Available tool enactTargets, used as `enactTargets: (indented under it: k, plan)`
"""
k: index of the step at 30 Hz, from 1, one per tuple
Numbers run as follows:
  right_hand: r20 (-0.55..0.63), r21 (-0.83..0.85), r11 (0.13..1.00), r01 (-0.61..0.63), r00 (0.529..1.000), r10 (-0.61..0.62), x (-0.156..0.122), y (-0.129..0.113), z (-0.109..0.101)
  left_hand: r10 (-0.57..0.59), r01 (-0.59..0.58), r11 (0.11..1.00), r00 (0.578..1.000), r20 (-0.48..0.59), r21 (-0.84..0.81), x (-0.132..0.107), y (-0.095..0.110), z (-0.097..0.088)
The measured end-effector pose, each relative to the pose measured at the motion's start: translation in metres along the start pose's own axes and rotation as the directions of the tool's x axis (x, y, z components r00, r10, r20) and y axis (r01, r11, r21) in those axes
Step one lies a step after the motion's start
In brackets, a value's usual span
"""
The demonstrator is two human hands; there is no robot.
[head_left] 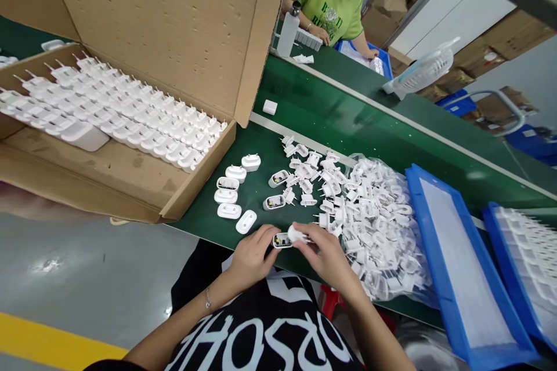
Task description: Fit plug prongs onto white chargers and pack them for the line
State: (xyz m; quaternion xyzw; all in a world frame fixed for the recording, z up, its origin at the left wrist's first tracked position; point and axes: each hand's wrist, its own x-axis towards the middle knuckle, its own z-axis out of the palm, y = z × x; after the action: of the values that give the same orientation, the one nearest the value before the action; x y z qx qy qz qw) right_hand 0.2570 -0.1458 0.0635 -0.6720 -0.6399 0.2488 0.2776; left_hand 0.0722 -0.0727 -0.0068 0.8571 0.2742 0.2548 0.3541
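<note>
White casing [282,245], white plug caps [378,223], green tabletop [256,191], blue tray [436,252], white-lettered black shirt [278,310]

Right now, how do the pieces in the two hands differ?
The housing in the left hand has an open top showing components inside; the cap in the right hand shows a smooth face. The housing's opening faces up, while the cap looks tilted at its end. Both are white.
</note>
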Motion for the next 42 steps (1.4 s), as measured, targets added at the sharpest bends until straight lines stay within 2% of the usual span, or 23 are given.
enactTargets:
  k: [4, 7, 12, 15, 18, 21, 24, 27, 29, 31, 33, 34, 35, 37, 40, 42]
  plan:
    - [0.028, 0.028, 0.996, 0.085, 0.996, -0.086, 0.005, -0.013, 0.003, -0.014, 0.014, 1.000, 1.000, 0.002, -0.019, -0.002, -0.002, 0.002]
    - [0.025, 0.079, 0.989, 0.125, 0.992, -0.127, 0.008, -0.013, 0.009, -0.017, 0.017, 0.999, 1.000, 0.003, -0.039, -0.003, -0.003, 0.004]
    - [-0.052, 0.094, 0.990, 0.105, 0.994, -0.101, 0.004, -0.005, 0.022, -0.053, 0.054, 0.996, 0.999, 0.015, -0.075, -0.002, -0.003, 0.003]
    - [-0.030, 0.003, 0.994, 0.109, 0.994, -0.109, 0.003, -0.008, 0.020, -0.045, 0.045, 0.994, 0.999, 0.005, -0.099, -0.003, -0.003, 0.001]
    - [0.076, -0.138, 0.985, 0.104, 0.993, -0.094, 0.008, -0.014, 0.011, -0.021, 0.016, 0.985, 0.999, -0.030, -0.169, -0.004, -0.001, -0.002]
    - [0.177, -0.212, 0.975, 0.073, 0.984, -0.036, 0.014, -0.019, 0.004, -0.047, 0.036, 0.971, 0.998, -0.044, -0.237, -0.003, 0.003, -0.003]
    - [0.184, -0.256, 0.966, 0.039, 0.983, 0.009, 0.011, -0.021, 0.007, -0.070, 0.053, 0.970, 0.996, -0.064, -0.237, 0.001, 0.007, -0.002]
    - [0.155, -0.224, 0.974, -0.003, 0.987, 0.039, 0.006, -0.020, 0.008, 0.016, -0.032, 0.985, 0.995, -0.094, -0.170, -0.001, 0.006, 0.001]
    - [0.202, -0.159, 0.986, 0.044, 0.979, -0.011, 0.013, -0.015, -0.001, 0.098, -0.104, 0.993, 0.988, -0.119, -0.050, -0.006, 0.002, 0.001]
    - [0.282, -0.076, 0.989, 0.124, 0.954, -0.097, 0.039, -0.005, -0.020, 0.151, -0.133, 0.984, 0.974, -0.170, 0.116, -0.013, -0.004, 0.000]
    - [0.263, -0.051, 0.992, 0.117, 0.960, -0.100, 0.085, 0.010, -0.044, 0.181, -0.105, 0.957, 0.945, -0.272, 0.269, -0.020, -0.011, -0.003]
    - [0.173, -0.084, 0.995, 0.056, 0.984, -0.041, 0.114, 0.018, -0.055, 0.188, -0.077, 0.943, 0.926, -0.326, 0.325, -0.022, -0.015, -0.005]
    - [0.031, -0.162, 0.986, -0.029, 0.999, 0.035, 0.145, 0.025, -0.065, 0.191, -0.044, 0.929, 0.908, -0.374, 0.367, -0.022, -0.019, -0.006]
    - [-0.117, -0.225, 0.968, -0.109, 0.990, 0.085, 0.205, 0.038, -0.077, 0.188, 0.024, 0.905, 0.873, -0.449, 0.425, -0.018, -0.025, -0.009]
    - [-0.166, -0.295, 0.944, -0.149, 0.981, 0.103, 0.271, 0.049, -0.079, 0.158, 0.128, 0.877, 0.833, -0.531, 0.462, -0.006, -0.033, -0.014]
    - [-0.152, -0.333, 0.930, -0.153, 0.983, 0.108, 0.292, 0.052, -0.079, 0.109, 0.201, 0.877, 0.801, -0.588, 0.436, 0.000, -0.035, -0.019]
